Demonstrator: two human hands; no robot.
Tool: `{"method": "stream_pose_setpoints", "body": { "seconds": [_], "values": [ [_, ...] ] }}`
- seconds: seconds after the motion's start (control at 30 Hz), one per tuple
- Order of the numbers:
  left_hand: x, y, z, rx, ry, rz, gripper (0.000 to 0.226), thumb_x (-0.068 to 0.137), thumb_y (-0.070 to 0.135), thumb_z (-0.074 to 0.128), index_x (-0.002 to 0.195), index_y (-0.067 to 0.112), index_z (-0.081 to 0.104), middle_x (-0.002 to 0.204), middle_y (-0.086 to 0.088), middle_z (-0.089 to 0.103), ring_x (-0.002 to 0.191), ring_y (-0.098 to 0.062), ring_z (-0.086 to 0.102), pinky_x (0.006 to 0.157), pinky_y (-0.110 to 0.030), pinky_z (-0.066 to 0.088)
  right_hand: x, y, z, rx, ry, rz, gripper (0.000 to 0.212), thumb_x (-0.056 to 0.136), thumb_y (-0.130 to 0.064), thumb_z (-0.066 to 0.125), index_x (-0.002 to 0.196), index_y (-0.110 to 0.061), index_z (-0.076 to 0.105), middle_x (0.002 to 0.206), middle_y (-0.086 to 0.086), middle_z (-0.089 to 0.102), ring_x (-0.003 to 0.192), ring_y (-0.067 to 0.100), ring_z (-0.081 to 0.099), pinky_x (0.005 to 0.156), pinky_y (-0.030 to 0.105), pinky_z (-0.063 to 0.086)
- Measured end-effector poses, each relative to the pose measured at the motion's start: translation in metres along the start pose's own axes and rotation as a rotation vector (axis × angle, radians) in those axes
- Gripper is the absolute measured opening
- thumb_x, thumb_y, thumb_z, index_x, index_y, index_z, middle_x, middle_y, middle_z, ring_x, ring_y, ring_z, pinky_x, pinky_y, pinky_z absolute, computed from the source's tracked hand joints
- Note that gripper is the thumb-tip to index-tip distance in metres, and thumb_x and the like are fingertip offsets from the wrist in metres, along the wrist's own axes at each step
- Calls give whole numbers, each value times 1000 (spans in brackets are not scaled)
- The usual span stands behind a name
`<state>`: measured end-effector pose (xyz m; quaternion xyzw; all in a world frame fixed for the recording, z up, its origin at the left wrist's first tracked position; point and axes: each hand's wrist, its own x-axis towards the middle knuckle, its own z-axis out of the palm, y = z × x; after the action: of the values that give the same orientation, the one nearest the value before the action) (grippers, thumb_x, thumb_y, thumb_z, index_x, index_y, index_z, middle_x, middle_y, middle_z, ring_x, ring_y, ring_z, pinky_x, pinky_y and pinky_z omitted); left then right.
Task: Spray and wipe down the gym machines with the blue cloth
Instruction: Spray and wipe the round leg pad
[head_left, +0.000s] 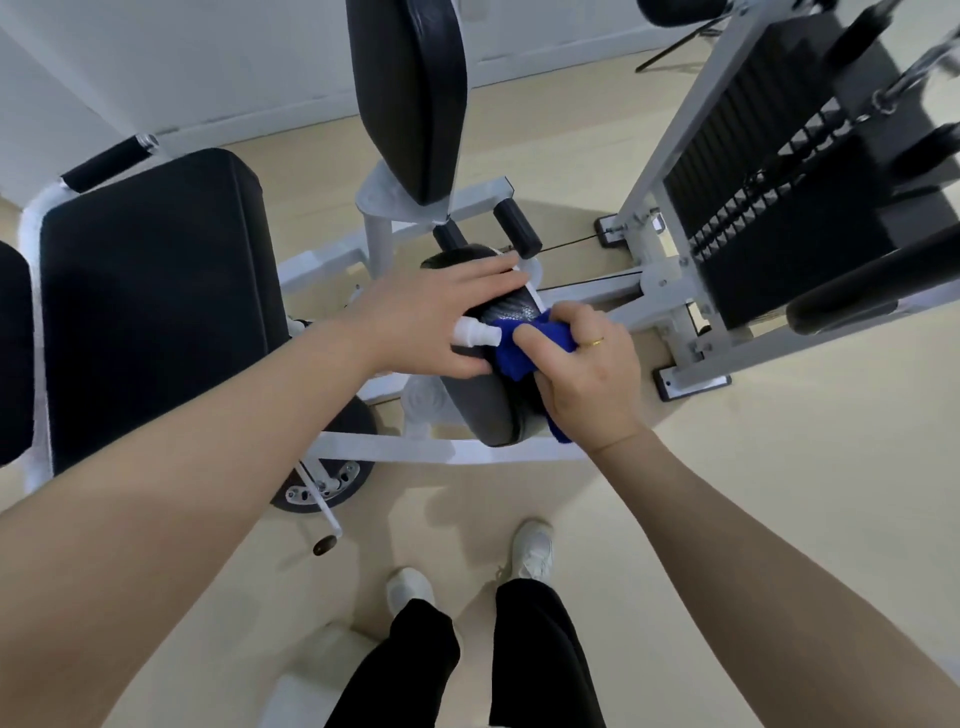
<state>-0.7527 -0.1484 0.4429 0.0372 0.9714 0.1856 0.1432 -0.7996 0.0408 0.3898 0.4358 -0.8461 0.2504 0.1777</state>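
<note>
We look down on a black roller pad (485, 410) of the white-framed gym machine (670, 171), where our left hand (415, 322) lies across the pad's top, holding a small white spray bottle (475, 332). Just right of the bottle, our right hand (587, 374) grips the blue cloth (519, 348) against the pad. Left of the pad sits a wide black seat cushion (156, 301); beyond it an upright black backrest (408, 93).

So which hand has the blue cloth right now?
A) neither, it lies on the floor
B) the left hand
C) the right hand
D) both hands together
C: the right hand has its fingers curled round the blue cloth and presses it to the black pad, while the left hand holds the small white spray bottle.
</note>
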Motion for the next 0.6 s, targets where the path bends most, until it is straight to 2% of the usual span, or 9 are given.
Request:
{"method": "stream_pose_setpoints", "body": {
  "seconds": [0.1, 0.13, 0.2, 0.23, 0.33, 0.37, 0.43, 0.5, 0.6],
  "values": [
    [7, -1, -8, 106, 24, -66, 88, 77, 58, 65, 149, 37, 20, 155, 18, 20, 133, -12, 39, 82, -27, 42, 18, 8, 6, -33, -15, -18, 29, 76, -12, 58, 101, -23, 49, 94, 18, 65, 62, 33, 54, 54, 34, 43],
    [7, 0, -10, 118, 57, -95, 87, 76, 58, 65, 148, 35, 23, 152, 14, 25, 127, -16, 44, 78, -27, 40, 25, 9, 5, 33, -39, 50, 22, 79, -16, 56, 98, -23, 50, 94, 15, 64, 66, 33, 54, 57, 35, 44],
    [4, 3, -10, 134, 105, -174, 84, 77, 59, 63, 147, 29, 27, 147, 7, 29, 117, -23, 50, 75, -32, 42, 28, 1, 8, 287, -41, 360, 6, 83, -24, 54, 89, -22, 56, 90, 8, 62, 76, 29, 54, 67, 38, 48],
    [0, 4, -8, 135, 116, -214, 84, 77, 59, 62, 147, 28, 27, 147, 5, 28, 115, -27, 51, 75, -34, 43, 24, -6, 10, 350, 0, 471, 9, 84, -23, 51, 89, -20, 59, 91, 7, 60, 79, 26, 54, 69, 37, 48],
    [-8, 2, 1, 120, 177, -287, 84, 79, 60, 58, 148, 25, 26, 151, 1, 23, 114, -31, 51, 81, -39, 46, 7, -6, 29, 348, 54, 671, 38, 82, -2, 39, 114, -14, 55, 115, 13, 47, 84, 23, 51, 69, 27, 41],
    [-8, 0, 2, 119, 205, -298, 83, 79, 60, 57, 147, 24, 27, 150, 1, 24, 114, -32, 51, 81, -40, 46, 2, 0, 40, 396, 7, 814, 41, 85, 1, 37, 120, -13, 51, 117, 10, 42, 83, 19, 48, 71, 25, 37],
    [-7, 0, 4, 138, 239, -312, 82, 79, 61, 58, 146, 23, 29, 148, 0, 28, 112, -33, 53, 79, -41, 45, -9, 10, 61, 523, -219, 1121, 40, 88, 0, 35, 125, -12, 45, 116, 6, 44, 85, 18, 47, 77, 27, 36],
    [-7, 0, 9, 150, 258, -295, 86, 76, 69, 54, 145, 23, 32, 147, 1, 31, 111, -32, 53, 75, -38, 44, -23, 9, 73, 843, -290, 1393, 40, 84, -2, 37, 122, -11, 48, 111, 10, 58, 89, 24, 55, 79, 37, 44],
    [-9, -1, 14, 119, 284, -253, 93, 64, 75, 33, 143, 27, 35, 146, 4, 32, 113, -25, 52, 72, -35, 43, -26, 6, 62, 1062, -155, 1545, 39, 81, 4, 34, 100, -23, 55, 96, 4, 62, 85, 23, 58, 79, 36, 48]
  ]
}}
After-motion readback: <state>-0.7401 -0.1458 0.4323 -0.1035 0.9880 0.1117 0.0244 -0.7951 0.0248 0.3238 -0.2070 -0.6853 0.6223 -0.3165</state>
